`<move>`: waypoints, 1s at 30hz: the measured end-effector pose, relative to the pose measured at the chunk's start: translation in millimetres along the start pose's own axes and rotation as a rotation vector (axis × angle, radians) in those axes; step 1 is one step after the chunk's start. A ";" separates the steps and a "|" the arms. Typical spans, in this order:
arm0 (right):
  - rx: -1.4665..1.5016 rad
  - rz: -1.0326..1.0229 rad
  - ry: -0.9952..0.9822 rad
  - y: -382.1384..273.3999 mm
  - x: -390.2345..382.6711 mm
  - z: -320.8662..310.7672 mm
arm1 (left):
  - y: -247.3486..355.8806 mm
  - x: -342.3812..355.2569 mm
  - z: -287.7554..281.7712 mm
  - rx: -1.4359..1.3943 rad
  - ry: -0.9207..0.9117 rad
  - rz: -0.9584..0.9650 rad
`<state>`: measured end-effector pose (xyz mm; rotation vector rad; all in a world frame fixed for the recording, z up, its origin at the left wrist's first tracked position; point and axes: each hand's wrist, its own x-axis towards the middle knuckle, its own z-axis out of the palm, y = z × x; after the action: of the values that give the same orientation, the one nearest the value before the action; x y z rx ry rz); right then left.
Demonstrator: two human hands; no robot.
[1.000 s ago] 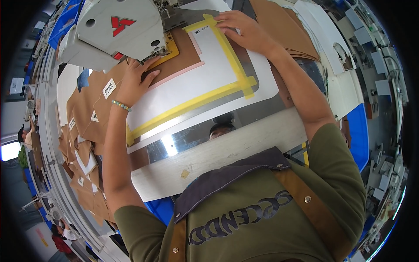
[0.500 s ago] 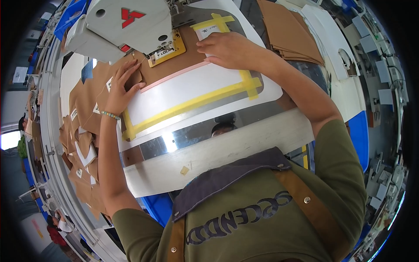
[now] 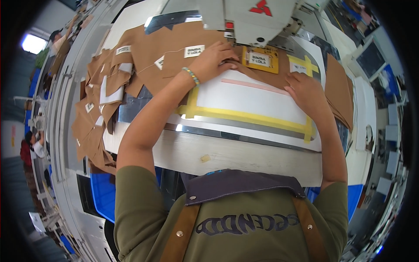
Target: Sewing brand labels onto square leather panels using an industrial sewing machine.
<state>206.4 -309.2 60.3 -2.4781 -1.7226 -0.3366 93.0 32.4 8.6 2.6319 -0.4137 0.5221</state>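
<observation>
A brown leather-like piece point(image 3: 275, 78) lies beneath the sewing machine head point(image 3: 251, 19), its near edge raised and bowed off a pink strip point(image 3: 255, 85). At the left end of that edge, my left hand point(image 3: 213, 61) closes its thumb and fingers on the piece. My right hand point(image 3: 307, 91) pinches the right end with curled fingers. A yellow clamp frame point(image 3: 273, 66) under the machine surrounds a white printed label point(image 3: 260, 60) on the piece. Below is a white template sheet point(image 3: 244, 101) bordered with yellow tape point(image 3: 248, 119).
Brown pieces with white labels, linked by thread, spread point(image 3: 150, 48) and heap point(image 3: 94, 109) on the left. A stack of plain brown pieces point(image 3: 339, 94) lies at the right. The pale table edge point(image 3: 235, 155) runs before me, with a blue bin point(image 3: 102, 196) below it.
The view has swung left. My left hand has gone from spread fingers to holding the brown piece's edge; my right hand has moved to its near right corner. The edge has lifted off the pink strip.
</observation>
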 end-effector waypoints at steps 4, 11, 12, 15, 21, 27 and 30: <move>-0.158 0.038 -0.101 5.6 -0.7 10.5 | 8.2 -5.7 0.8 0.028 0.043 0.124; 0.195 0.099 0.068 15.5 -40.3 -7.0 | 7.0 -88.5 -87.3 0.311 -0.014 -0.083; 0.222 0.114 0.053 19.5 -45.7 -5.8 | 1.3 -100.1 -102.5 0.303 -0.025 -0.172; 0.286 0.125 0.105 17.6 -52.6 -4.3 | -18.9 -123.9 -148.0 0.166 -0.219 -0.428; 0.297 0.121 0.127 18.4 -54.6 4.9 | -137.3 -161.3 -194.8 -0.371 0.686 -0.502; 0.361 0.108 0.132 18.5 -54.9 9.4 | -204.1 -310.3 -219.1 0.795 -0.154 -0.907; 0.307 0.126 0.115 14.0 -61.8 3.3 | -182.5 -281.7 -197.5 0.742 -0.260 -1.309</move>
<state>199.2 -369.8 42.9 -2.2836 -1.4437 -0.1827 -148.2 337.8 -6.7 2.8519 1.6213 -0.1680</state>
